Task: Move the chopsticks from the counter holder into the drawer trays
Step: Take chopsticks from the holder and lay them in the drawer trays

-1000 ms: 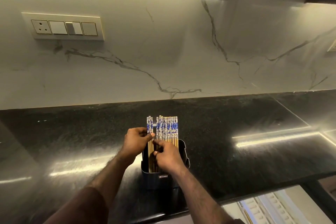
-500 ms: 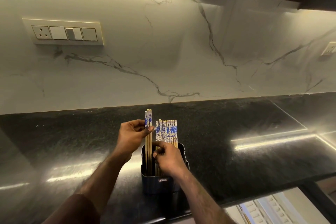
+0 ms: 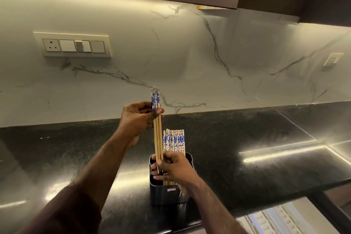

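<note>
A dark square holder point(image 3: 170, 194) stands near the front edge of the black counter. Several wooden chopsticks with blue-and-white tops point(image 3: 175, 139) stand upright in it. My left hand point(image 3: 137, 119) pinches a small bundle of lifted chopsticks point(image 3: 157, 135) just below their patterned tops, raised well above the holder. My right hand point(image 3: 175, 170) rests over the holder's top, fingers touching the lower tips of the lifted bundle; it partly hides the holder's opening and whether the tips are clear of it.
The black stone counter point(image 3: 256, 138) runs left to right under a white marble wall. A switch panel point(image 3: 73, 44) sits on the wall at left, a socket point(image 3: 333, 60) at right. Dark cabinets hang overhead. An open drawer with pale trays point(image 3: 281, 220) shows at the bottom right.
My left hand has drawn the small bundle upward out of the holder, much higher than before. My right hand stayed at the holder's top. The camera tilted up.
</note>
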Available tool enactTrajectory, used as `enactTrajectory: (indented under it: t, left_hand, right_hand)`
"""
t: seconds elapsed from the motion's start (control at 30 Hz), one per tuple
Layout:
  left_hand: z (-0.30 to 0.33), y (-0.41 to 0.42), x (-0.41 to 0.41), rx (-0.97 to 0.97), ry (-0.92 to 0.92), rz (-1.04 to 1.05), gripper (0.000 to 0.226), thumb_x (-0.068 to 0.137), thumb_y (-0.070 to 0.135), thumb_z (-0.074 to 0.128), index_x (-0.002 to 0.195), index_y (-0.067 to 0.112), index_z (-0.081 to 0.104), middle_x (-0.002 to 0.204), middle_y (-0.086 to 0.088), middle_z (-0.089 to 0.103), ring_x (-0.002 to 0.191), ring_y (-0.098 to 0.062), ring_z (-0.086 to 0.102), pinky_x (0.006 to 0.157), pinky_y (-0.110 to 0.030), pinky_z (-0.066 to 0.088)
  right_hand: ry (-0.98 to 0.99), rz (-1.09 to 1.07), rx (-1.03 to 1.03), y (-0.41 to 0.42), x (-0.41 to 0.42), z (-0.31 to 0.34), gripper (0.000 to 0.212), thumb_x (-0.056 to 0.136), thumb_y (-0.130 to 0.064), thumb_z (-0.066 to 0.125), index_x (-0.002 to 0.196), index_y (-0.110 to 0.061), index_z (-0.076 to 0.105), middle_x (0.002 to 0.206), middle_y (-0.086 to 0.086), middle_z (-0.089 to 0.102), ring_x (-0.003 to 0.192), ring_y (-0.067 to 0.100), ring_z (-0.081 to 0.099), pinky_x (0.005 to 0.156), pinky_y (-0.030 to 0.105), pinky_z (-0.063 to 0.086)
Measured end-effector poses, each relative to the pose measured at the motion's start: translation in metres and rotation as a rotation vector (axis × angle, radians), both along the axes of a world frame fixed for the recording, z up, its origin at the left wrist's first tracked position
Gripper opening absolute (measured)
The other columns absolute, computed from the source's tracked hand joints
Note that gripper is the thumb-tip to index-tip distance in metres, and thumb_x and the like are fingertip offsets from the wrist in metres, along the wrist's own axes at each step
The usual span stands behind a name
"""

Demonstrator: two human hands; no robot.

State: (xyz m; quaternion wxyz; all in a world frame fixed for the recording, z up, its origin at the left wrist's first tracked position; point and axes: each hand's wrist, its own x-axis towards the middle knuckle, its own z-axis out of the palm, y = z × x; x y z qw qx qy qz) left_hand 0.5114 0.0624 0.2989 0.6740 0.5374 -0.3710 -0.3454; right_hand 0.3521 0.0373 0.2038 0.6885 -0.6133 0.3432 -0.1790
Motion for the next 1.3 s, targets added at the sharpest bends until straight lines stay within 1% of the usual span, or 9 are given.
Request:
enactTrajectory:
  t: [0.13,0.3,0.5,0.6,0.7,0.83,0.97,1.07,1.3]
  left_hand:
    - [0.0,0.006,-0.005,-0.002,0.075,-0.069,0.033,0.065,0.017,0.074,0.096,0.008,0.069,0.09,-0.009,0.077,0.079,-0.022,0.075,0.066,-0.032,0.062]
    - [-0.001,0.01,-0.016,0.015,0.108,-0.156,0.029,0.068,0.013,0.073,0.097,0.008,0.069,0.09,-0.011,0.077,0.079,-0.023,0.075,0.06,-0.029,0.06]
    - [-0.003,0.011,-0.043,-0.031,0.122,-0.214,0.032,0.071,0.013,0.072,0.101,0.004,0.069,0.093,-0.013,0.076,0.081,-0.025,0.075,0.063,-0.03,0.061]
    - [-0.003,0.011,-0.06,-0.041,0.132,-0.234,0.037,0.07,0.014,0.072,0.104,0.001,0.067,0.093,-0.014,0.076,0.08,-0.024,0.075,0.062,-0.029,0.06]
    - [-0.004,0.012,-0.081,-0.035,0.153,-0.263,0.039,0.069,0.015,0.072,0.106,0.002,0.067,0.092,-0.013,0.077,0.081,-0.024,0.075,0.061,-0.029,0.06]
    - [-0.006,0.014,-0.119,-0.025,0.158,-0.303,0.04,0.069,0.016,0.071,0.106,0.002,0.067,0.092,-0.013,0.076,0.083,-0.025,0.075,0.062,-0.029,0.06]
    - [-0.009,0.019,-0.164,-0.006,0.139,-0.345,0.043,0.069,0.019,0.072,0.109,0.003,0.066,0.096,-0.011,0.076,0.089,-0.026,0.074,0.072,-0.034,0.062]
    - [-0.013,0.026,-0.207,0.005,0.141,-0.366,0.04,0.069,0.02,0.072,0.106,0.006,0.067,0.095,-0.01,0.077,0.09,-0.024,0.074,0.068,-0.03,0.061]
    - [-0.024,0.061,-0.324,0.016,0.201,-0.393,0.039,0.07,0.017,0.072,0.107,0.006,0.067,0.096,-0.012,0.076,0.089,-0.025,0.074,0.064,-0.026,0.059]
  right_hand:
    - [-0.01,0.015,-0.005,0.007,-0.008,0.001,0.017,0.097,-0.007,0.055,0.107,-0.006,0.069,0.096,0.013,0.073,0.09,0.023,0.072,0.083,0.038,0.06]
    - [-0.019,-0.022,-0.018,0.014,-0.028,0.007,0.017,0.095,-0.008,0.058,0.107,-0.003,0.069,0.095,0.013,0.073,0.091,0.025,0.071,0.089,0.046,0.058]
    - [-0.035,-0.092,-0.043,0.02,-0.058,0.017,0.018,0.094,-0.009,0.06,0.109,-0.005,0.07,0.101,0.015,0.073,0.093,0.023,0.071,0.088,0.045,0.058]
    - [-0.024,-0.124,-0.032,0.024,-0.078,0.021,0.018,0.093,-0.009,0.061,0.108,-0.009,0.071,0.1,0.012,0.075,0.094,0.022,0.072,0.084,0.038,0.06]
    - [0.001,-0.158,-0.055,0.029,-0.103,0.021,0.017,0.093,-0.012,0.063,0.107,-0.01,0.072,0.097,0.01,0.075,0.093,0.023,0.073,0.087,0.04,0.059]
    - [0.009,-0.211,-0.088,0.038,-0.146,0.021,0.016,0.093,-0.012,0.063,0.106,-0.009,0.072,0.096,0.012,0.075,0.093,0.023,0.073,0.088,0.042,0.059]
    - [0.009,-0.249,-0.125,0.051,-0.194,0.021,0.017,0.093,-0.01,0.063,0.106,-0.005,0.072,0.096,0.016,0.074,0.089,0.023,0.073,0.084,0.038,0.06]
    - [0.03,-0.279,-0.153,0.066,-0.237,0.02,0.018,0.092,-0.01,0.064,0.107,-0.003,0.072,0.097,0.018,0.074,0.087,0.023,0.073,0.079,0.034,0.061]
    - [0.094,-0.344,-0.154,0.107,-0.354,0.016,0.016,0.091,-0.007,0.064,0.103,-0.002,0.073,0.095,0.016,0.075,0.082,0.021,0.074,0.078,0.032,0.061]
